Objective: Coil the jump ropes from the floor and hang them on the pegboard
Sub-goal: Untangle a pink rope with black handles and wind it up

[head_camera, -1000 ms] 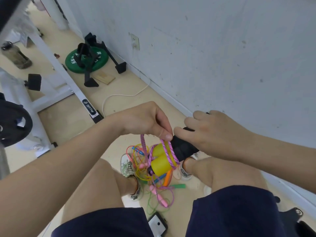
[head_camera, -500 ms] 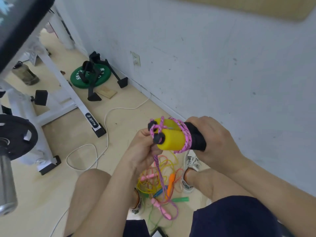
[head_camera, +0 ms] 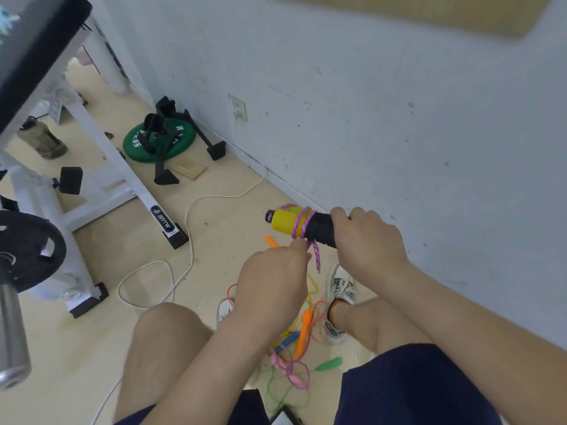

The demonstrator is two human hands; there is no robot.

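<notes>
My right hand [head_camera: 369,240] grips the black ends of a pair of yellow-and-black jump-rope handles [head_camera: 287,223], held level in front of the wall. A pink-and-purple braided rope [head_camera: 302,225] is wound around the handles, and a short loop hangs below them. My left hand [head_camera: 273,283] pinches that rope just under the handles. On the floor between my feet lies a tangle of other jump ropes [head_camera: 294,342] with orange, blue, pink and green handles. A tan board [head_camera: 414,13], likely the pegboard, shows at the top edge of the wall.
A white weight bench frame [head_camera: 122,167] stands at the left, with a black barbell plate [head_camera: 27,250] beside it. A green weight plate [head_camera: 159,142] and black push-up stands lie by the wall. A white cable [head_camera: 184,240] snakes across the floor. A phone [head_camera: 285,417] lies near my legs.
My right hand has turned the handles level and lifted them slightly. My left hand has dropped from the handles' yellow ends to pinch the rope beneath them. The camera has tilted up.
</notes>
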